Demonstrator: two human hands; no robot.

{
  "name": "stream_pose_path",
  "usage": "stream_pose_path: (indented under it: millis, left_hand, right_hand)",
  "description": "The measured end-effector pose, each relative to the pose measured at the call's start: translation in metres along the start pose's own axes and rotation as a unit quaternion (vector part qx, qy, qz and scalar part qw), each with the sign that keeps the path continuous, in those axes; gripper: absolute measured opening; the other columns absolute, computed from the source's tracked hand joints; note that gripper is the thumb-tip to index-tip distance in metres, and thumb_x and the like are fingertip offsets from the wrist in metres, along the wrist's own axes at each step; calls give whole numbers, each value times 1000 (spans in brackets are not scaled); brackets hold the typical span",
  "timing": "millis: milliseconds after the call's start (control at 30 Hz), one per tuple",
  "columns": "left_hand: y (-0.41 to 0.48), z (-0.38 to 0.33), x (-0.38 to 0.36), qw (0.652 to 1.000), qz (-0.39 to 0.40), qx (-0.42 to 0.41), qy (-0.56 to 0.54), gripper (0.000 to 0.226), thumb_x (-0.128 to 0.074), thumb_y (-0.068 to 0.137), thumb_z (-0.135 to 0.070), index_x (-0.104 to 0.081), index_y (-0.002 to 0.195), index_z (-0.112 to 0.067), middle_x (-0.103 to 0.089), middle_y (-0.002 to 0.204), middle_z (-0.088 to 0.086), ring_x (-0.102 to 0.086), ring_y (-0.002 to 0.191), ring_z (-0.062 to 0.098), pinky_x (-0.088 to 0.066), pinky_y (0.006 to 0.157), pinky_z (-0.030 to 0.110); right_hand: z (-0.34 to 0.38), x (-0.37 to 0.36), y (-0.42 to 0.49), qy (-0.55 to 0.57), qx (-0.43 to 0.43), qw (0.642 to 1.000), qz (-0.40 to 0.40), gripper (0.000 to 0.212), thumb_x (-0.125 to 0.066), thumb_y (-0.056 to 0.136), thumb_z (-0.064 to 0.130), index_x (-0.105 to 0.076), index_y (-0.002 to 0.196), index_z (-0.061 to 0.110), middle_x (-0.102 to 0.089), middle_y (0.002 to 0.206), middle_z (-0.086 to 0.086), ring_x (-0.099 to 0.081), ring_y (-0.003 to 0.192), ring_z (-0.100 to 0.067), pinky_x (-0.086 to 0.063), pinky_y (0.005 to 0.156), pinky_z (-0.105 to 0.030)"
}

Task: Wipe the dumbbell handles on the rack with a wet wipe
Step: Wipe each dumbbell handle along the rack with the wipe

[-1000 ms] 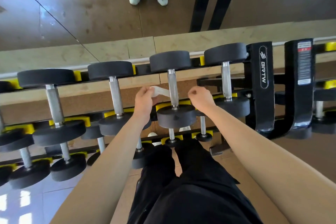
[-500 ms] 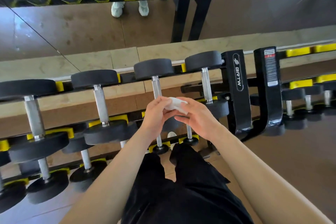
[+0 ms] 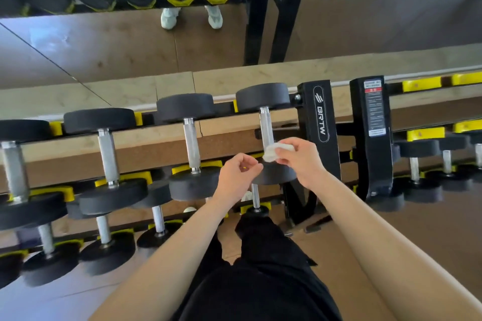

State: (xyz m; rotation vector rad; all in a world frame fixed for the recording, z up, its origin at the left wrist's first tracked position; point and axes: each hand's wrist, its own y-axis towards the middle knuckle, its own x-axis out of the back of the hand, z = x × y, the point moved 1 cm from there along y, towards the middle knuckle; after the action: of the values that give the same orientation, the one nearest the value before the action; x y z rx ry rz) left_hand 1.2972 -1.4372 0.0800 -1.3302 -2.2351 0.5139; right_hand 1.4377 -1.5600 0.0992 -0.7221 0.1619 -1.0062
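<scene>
Head view, nearest first: black trousers (image 3: 260, 281); beyond them the left hand (image 3: 238, 177) hovers, fingers loosely curled around nothing; just to its right the right hand (image 3: 302, 161) pinches the bunched wet wipe (image 3: 276, 150) between thumb and fingertips, the wipe at the lower end of the rightmost top-tier dumbbell handle (image 3: 266, 125); beside it stands the black rack upright (image 3: 319, 117); farthest, a mirror (image 3: 104, 47).

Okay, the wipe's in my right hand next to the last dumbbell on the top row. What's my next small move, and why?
Probably wrap the wet wipe around the rightmost top-row dumbbell handle and slide it upward. The right hand pinches the bunched wipe at that handle's lower end, the bare metal above it is uncovered, and the left hand holds nothing.
</scene>
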Motion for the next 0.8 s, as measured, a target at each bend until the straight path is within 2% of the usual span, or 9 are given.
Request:
stream_pose_path:
  millis: [133,200,300,367,467,533,633,733,800]
  left_hand:
    - [10,2,-19,996,-12,-6,92,17,-70,92,-32,-66,108,-28,-64,109,-13,-58,100,2,-45,84,18]
    - [12,3,-28,991,-15,-8,131,23,-70,92,-30,-67,115,-25,-63,113,-12,-56,105,4,-41,88,19]
    - [12,7,-36,986,-37,-19,164,26,-71,90,-24,-67,115,-27,-63,109,-13,-57,107,7,-43,90,20]
    - [14,10,-39,985,-50,-11,167,27,-73,87,-24,-66,111,-32,-63,108,-14,-59,106,7,-49,92,24]
    - [16,8,-39,980,-46,-8,192,26,-76,85,-27,-63,105,-37,-64,107,-15,-60,104,7,-50,91,26]
    - [18,7,-35,978,-34,-16,207,25,-76,85,-29,-64,106,-35,-65,108,-15,-60,104,8,-50,92,27]
    - [20,4,-32,974,-21,-19,224,25,-75,85,-31,-66,109,-30,-66,108,-16,-60,104,6,-52,92,30]
    - [18,3,-34,970,-29,-14,239,25,-74,86,-32,-66,109,-30,-66,107,-17,-60,103,5,-52,92,30]
    - [15,3,-36,969,-39,-16,243,24,-73,87,-32,-66,110,-29,-65,107,-17,-61,104,6,-52,92,29]
  right_hand:
    - [9,18,61,-59,33,994,-83,25,-70,86,12,-75,111,16,-76,101,-5,-71,91,-19,-60,82,-31]
    - [13,12,74,-120,71,987,-79,27,-68,89,16,-75,115,17,-76,96,-2,-63,80,-12,-53,70,-23]
    - [3,-2,68,-233,167,958,-33,16,-67,91,12,-79,101,10,-67,72,13,-53,68,1,-43,71,-24]
    - [-8,2,62,-288,197,937,-19,15,-66,92,9,-80,98,10,-74,82,6,-61,79,-3,-44,78,-22]
    - [-19,18,59,-376,174,909,42,20,-65,91,9,-80,101,18,-77,104,-2,-68,101,-19,-49,89,-25]
    - [-16,24,58,-410,183,891,64,22,-63,91,10,-80,102,20,-77,104,-2,-68,100,-22,-50,87,-29]
    - [7,18,53,-381,260,886,45,23,-60,94,11,-77,109,17,-75,105,-1,-66,97,-19,-42,79,-23]
    - [20,0,57,-365,323,871,55,25,-58,95,6,-75,113,12,-72,110,-6,-66,98,-23,-49,83,-28]
    - [15,-9,61,-409,321,850,87,25,-57,95,5,-73,114,10,-67,115,-7,-65,99,-26,-53,87,-34]
